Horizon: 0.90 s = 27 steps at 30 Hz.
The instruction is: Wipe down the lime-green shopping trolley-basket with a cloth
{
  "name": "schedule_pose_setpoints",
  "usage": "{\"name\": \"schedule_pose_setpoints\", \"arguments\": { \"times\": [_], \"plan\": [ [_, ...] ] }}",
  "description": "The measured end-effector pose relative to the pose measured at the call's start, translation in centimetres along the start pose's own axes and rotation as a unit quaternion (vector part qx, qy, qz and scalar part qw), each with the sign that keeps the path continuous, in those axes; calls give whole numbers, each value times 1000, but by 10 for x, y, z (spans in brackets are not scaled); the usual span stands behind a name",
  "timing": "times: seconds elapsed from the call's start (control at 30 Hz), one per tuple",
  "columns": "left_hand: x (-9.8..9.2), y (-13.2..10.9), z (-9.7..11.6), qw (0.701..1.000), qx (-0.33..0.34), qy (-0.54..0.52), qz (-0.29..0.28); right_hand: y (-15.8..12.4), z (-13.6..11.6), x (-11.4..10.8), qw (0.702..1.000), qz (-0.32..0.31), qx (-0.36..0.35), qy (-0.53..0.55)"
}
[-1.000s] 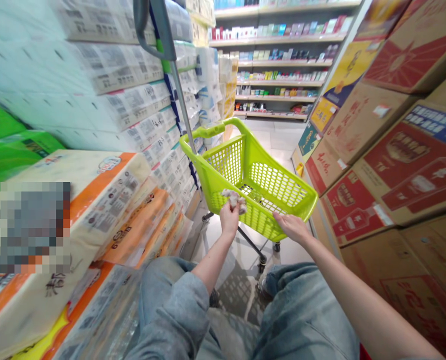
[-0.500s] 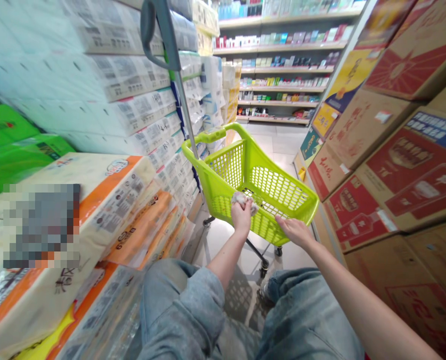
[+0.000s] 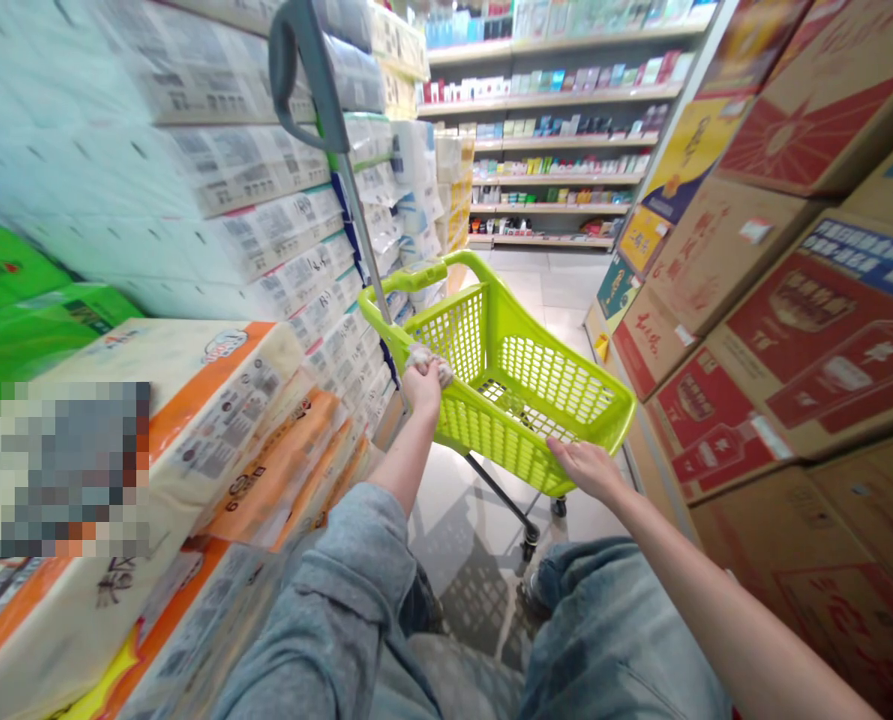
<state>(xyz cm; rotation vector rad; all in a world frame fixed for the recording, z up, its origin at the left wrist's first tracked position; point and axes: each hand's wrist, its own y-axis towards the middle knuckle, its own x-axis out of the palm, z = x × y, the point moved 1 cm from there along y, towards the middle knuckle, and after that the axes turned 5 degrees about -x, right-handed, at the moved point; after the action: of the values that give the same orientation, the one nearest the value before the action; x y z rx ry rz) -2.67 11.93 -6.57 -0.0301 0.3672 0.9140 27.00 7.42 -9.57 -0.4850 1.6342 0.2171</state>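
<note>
A lime-green plastic shopping basket on wheels [image 3: 558, 370] stands in front of me, its sides full of holes and its inside holding nothing I can see. My left hand [image 3: 422, 386] is closed on a crumpled whitish-grey cloth [image 3: 432, 364], pressed to the near rim towards the left end. My right hand [image 3: 582, 466] grips the near rim further right, thumb on top and fingers hidden behind the wall. From the left end rises a metal pole with a grey looped handle [image 3: 307, 85].
Packs of tissue [image 3: 266, 250] are stacked high on the left, with orange-and-cream packs [image 3: 243, 400] closer to me. Cardboard cartons [image 3: 776, 380] line the right side. Shelves of small goods [image 3: 551, 135] stand at the back. A blurred-out dark item [image 3: 78, 460] lies on the cream pack.
My left hand has slid the cloth left and away from me along the near rim. My right hand keeps its place on the rim. The view has shifted slightly.
</note>
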Motion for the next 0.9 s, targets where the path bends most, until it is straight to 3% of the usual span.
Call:
{"name": "schedule_pose_setpoints", "arguments": {
  "times": [0.1, 0.17, 0.27, 0.37, 0.43, 0.53, 0.63, 0.9],
  "plan": [
    [-16, 13, 5, 989, 134, 35, 57, 0, 2, -1, 1000, -3, -1, 5],
    [-23, 8, 6, 970, 229, 59, 57, 2, 4, -3, 1000, -9, 1, 8],
    [-25, -6, 2, 921, 368, 128, -22, 6, 10, -4, 1000, -17, 5, 5],
    [-20, -18, 0, 827, 503, 209, -138, 11, 17, -3, 1000, -15, 6, -3],
    [-16, -21, 1, 771, 558, 245, -187, 14, 21, -1, 1000, -15, 0, -3],
    [-14, -16, 3, 716, 601, 286, -210, 17, 29, 0, 1000, -15, -12, -5],
    [-17, -7, 7, 683, 623, 326, -198, 18, 36, 0, 1000, -9, -18, 2],
    [-5, -9, 16, 669, 605, 397, -168, 26, 62, -6, 999, -10, -40, 7]
  ]
}}
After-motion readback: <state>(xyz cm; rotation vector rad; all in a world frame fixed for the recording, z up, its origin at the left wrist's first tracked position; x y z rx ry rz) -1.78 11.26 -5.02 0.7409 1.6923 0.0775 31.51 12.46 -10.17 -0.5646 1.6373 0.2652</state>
